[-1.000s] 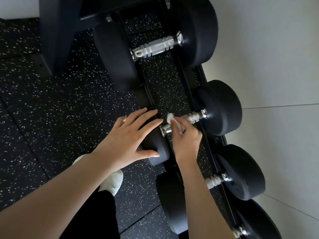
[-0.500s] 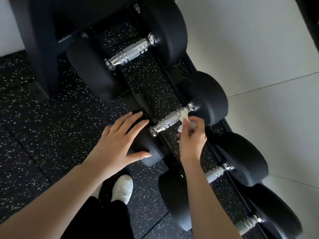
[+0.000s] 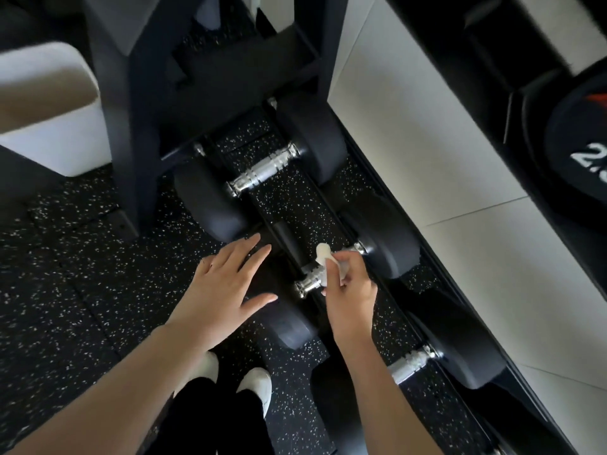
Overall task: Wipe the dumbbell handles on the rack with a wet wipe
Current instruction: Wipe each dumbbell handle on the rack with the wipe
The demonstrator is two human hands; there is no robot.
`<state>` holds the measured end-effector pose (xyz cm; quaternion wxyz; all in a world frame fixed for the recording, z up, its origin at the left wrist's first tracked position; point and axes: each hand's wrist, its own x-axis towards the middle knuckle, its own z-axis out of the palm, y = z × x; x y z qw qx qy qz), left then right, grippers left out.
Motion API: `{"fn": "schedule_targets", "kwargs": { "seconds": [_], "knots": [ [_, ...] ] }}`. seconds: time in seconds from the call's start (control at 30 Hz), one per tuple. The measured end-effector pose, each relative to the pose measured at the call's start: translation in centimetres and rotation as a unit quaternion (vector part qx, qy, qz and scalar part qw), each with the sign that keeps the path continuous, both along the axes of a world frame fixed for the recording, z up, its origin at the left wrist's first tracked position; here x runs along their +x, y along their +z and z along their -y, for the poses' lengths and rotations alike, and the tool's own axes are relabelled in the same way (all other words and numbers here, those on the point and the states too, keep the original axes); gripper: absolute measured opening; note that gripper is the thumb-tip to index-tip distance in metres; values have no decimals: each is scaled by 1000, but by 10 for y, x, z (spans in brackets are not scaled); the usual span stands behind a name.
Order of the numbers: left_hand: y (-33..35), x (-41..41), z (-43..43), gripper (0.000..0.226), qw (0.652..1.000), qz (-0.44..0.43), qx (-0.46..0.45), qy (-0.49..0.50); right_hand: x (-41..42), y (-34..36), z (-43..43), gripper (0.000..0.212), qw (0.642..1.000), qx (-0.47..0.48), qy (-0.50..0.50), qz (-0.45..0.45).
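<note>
Right hand (image 3: 349, 290) pinches a white wet wipe (image 3: 323, 254) against the chrome handle (image 3: 310, 280) of the middle dumbbell on the low rack (image 3: 297, 238). Left hand (image 3: 223, 287) lies flat, fingers spread, on that dumbbell's near head (image 3: 290, 326). Neighbouring dumbbell handles (image 3: 262, 174) sit bare.

The wet wipe (image 3: 323, 254) was white against the shiny silver dumbbell handle (image 3: 310, 281). The dumbbell heads (image 3: 391, 244) were plain matte black, and so was the rack frame (image 3: 138, 126). The floor mat (image 3: 82, 274) was black, flecked all over with tiny white specks. The wall tiles (image 3: 443, 159) were pale grey-white. The shoes (image 3: 256, 387) were white under black trousers (image 3: 210, 418). A weight plate (image 3: 578, 152) was black with white numerals.
</note>
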<state>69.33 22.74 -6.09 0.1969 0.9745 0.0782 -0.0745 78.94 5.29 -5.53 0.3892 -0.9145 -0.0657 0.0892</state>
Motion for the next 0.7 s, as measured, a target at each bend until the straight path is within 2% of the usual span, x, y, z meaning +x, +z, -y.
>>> {"fn": "schedule_targets", "kwargs": {
  "seconds": [0.2,0.43,0.57,0.7],
  "knots": [
    [19,12,-44,71,999,13,42,22,16,15,-24,10,999,-31,-7,-13],
    [14,47,-97,73,998,-15,60,11,30,13,-83,8,999,-44,-10,-9],
    [5,56,-117,72,998,-26,49,-23,38,13,-121,10,997,-54,-54,-16],
    [-6,61,-135,74,997,-29,58,-50,46,5,-151,11,994,-21,-103,-37]
  ]
}}
